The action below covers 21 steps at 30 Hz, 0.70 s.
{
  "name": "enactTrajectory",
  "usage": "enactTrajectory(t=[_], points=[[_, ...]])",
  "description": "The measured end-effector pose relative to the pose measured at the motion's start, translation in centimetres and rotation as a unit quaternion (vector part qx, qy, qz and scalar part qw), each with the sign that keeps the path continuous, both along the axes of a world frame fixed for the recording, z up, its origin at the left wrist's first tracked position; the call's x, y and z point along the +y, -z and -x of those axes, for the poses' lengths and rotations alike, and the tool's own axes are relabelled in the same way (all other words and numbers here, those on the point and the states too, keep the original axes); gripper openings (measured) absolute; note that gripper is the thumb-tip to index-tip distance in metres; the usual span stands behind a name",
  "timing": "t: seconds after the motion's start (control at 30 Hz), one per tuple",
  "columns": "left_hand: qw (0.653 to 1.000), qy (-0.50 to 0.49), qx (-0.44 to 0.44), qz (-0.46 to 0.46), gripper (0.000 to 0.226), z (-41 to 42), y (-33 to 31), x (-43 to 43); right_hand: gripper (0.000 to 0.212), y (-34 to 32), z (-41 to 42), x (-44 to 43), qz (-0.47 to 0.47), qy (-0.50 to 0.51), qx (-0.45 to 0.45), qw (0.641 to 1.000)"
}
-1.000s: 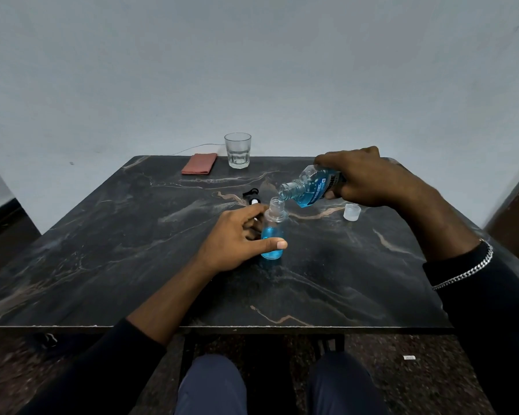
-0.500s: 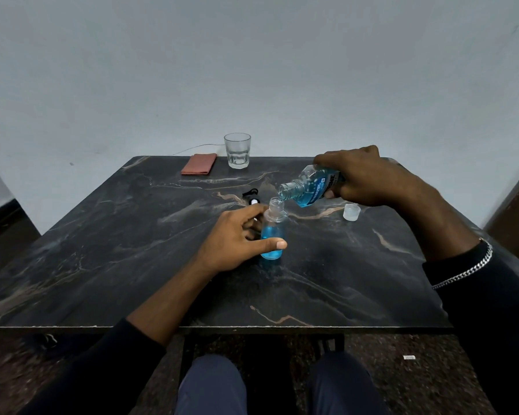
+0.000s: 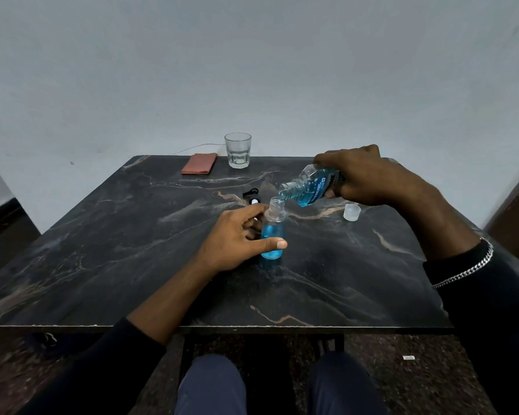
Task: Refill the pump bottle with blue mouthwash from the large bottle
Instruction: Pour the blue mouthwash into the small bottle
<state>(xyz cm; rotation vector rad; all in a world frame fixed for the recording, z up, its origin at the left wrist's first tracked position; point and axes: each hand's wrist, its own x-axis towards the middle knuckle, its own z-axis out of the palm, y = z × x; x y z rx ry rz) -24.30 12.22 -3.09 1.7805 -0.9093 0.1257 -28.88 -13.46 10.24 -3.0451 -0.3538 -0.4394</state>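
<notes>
Dark marble-pattern table (image 3: 132, 250) filled most of the view, with a plain wall behind it. Person was seated at the near edge, knees visible below.

Right hand (image 3: 369, 175) was wrapped around the large bottle (image 3: 312, 187), fingers curled over the top and thumb underneath. A chain bracelet (image 3: 468, 271) sat at that wrist. Left hand (image 3: 234, 238) gripped the pump bottle (image 3: 272, 232), thumb across the front and fingers curled round the far side.

Large bottle was held off the table, tipped nearly horizontal, open neck pointing left and down, right above the pump bottle's mouth. Blue liquid pooled along its lower side.

Pump bottle stood upright on the table near centre, uncapped, blue liquid up to about the shoulder.

Clear glass (image 3: 237, 149) was at the far edge, a reddish folded item (image 3: 199, 167) just left of it. Small white cap (image 3: 351, 211) lay on the table below the right hand. Black pump head (image 3: 252, 196) lay just beyond the left hand's fingers.
</notes>
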Motion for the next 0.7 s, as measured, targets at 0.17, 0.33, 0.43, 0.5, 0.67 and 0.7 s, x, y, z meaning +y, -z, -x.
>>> enactTrajectory(t=[0.17, 0.33, 0.43, 0.5, 0.67, 0.7], points=[[1.0, -0.002, 0.002, -0.002, 0.051, -0.06, 0.02, 0.04, 0.049, -0.06, -0.01, 0.08, 0.006, 0.001, 0.004, 1.0], [1.0, -0.003, 0.002, -0.005, 0.049, -0.02, -0.02, 0.01, 0.048, 0.02, -0.03, -0.01, -0.001, 0.002, 0.0, 1.0], [1.0, -0.001, 0.007, -0.001, 0.05, -0.05, 0.07, -0.03, 0.048, 0.04, -0.08, 0.01, 0.004, 0.003, 0.004, 1.0], [1.0, -0.001, 0.007, -0.001, 0.051, -0.07, 0.11, -0.02, 0.049, 0.04, -0.08, 0.02, 0.006, 0.003, 0.004, 1.0], [1.0, -0.001, 0.008, -0.002, 0.052, -0.08, 0.07, 0.02, 0.048, 0.04, -0.01, 0.04, 0.003, 0.003, 0.0, 1.0], [1.0, -0.001, 0.008, -0.002, 0.052, -0.07, 0.06, 0.01, 0.048, 0.06, -0.02, 0.04, 0.004, 0.002, -0.001, 1.0]])
